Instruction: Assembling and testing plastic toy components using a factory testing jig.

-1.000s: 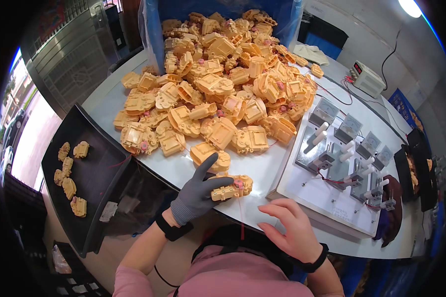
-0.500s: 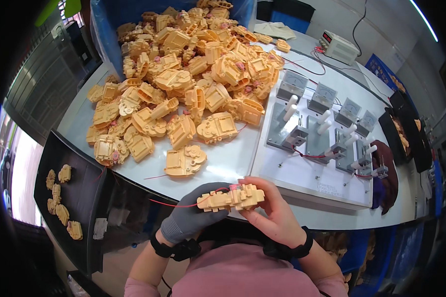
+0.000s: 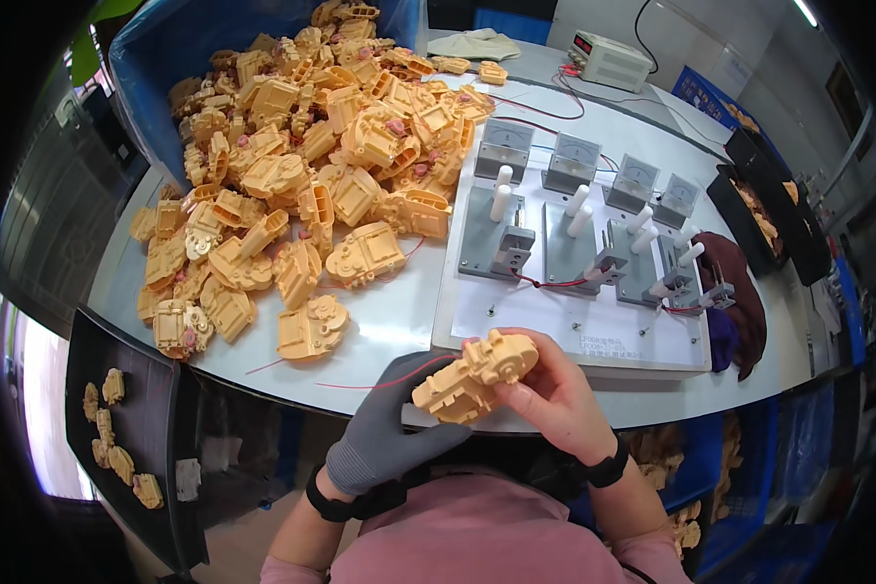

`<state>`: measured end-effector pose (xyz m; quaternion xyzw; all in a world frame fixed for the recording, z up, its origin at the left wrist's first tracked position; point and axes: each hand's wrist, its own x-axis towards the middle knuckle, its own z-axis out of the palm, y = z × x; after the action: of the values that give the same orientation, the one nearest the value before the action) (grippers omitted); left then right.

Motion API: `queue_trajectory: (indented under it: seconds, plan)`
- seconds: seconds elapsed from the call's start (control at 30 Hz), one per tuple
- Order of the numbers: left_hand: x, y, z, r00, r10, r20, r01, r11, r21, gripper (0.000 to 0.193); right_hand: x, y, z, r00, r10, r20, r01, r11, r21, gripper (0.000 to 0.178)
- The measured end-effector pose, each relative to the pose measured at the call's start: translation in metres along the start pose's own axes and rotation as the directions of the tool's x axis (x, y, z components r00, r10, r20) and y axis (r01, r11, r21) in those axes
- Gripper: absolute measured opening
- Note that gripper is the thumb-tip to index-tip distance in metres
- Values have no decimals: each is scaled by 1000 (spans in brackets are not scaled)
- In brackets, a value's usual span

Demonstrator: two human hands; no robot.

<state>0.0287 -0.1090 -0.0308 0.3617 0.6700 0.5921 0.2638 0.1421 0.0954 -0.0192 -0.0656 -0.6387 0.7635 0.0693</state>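
My right hand (image 3: 563, 404), bare, grips a cream-coloured plastic gearbox-like housing (image 3: 477, 378) between thumb and fingers, above the table's near edge. The housing is tilted, its rounded end toward the right hand. A thin red wire (image 3: 384, 386) trails from it to the left. My left hand (image 3: 384, 433), in a grey glove, is spread at the housing's left end, thumb below and fingers partly hidden behind it. Whether those fingers touch the housing is hard to see. A similar housing (image 3: 311, 329) lies alone on the table just beyond the left hand.
Many like housings (image 3: 307, 161) spill from a blue-lined bin (image 3: 151, 92). At right stands a white test board (image 3: 545, 331) with analog meters (image 3: 571, 156), grey blocks and white posts. Behind is a power supply (image 3: 608, 63). Below left, a black tray (image 3: 146, 428) holds several housings.
The housing has turned from edge-on to show a broader face. My left hand has opened and dropped slightly from it. The view has shifted, so table objects sit farther left.
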Motion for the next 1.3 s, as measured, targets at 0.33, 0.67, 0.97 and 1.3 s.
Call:
queue_trajectory:
  seconds: [0.33,0.67,0.97,1.3]
  plan:
    - [28,44,-33,940,-296,168,330,913,-241,59,41,-64,6,964,100,247,50,842,-537,50]
    - [8,8,-35,936,-349,-46,249,750,-612,50,44,-19,-32,969,-118,-219,70,974,-217,42]
    - [10,15,-59,958,-285,-25,51,256,-965,45,65,-5,-8,944,-171,-280,179,984,1,35]
    - [70,51,-93,953,-78,-293,-27,941,-337,57,64,-1,-13,940,-280,-194,289,957,19,36]
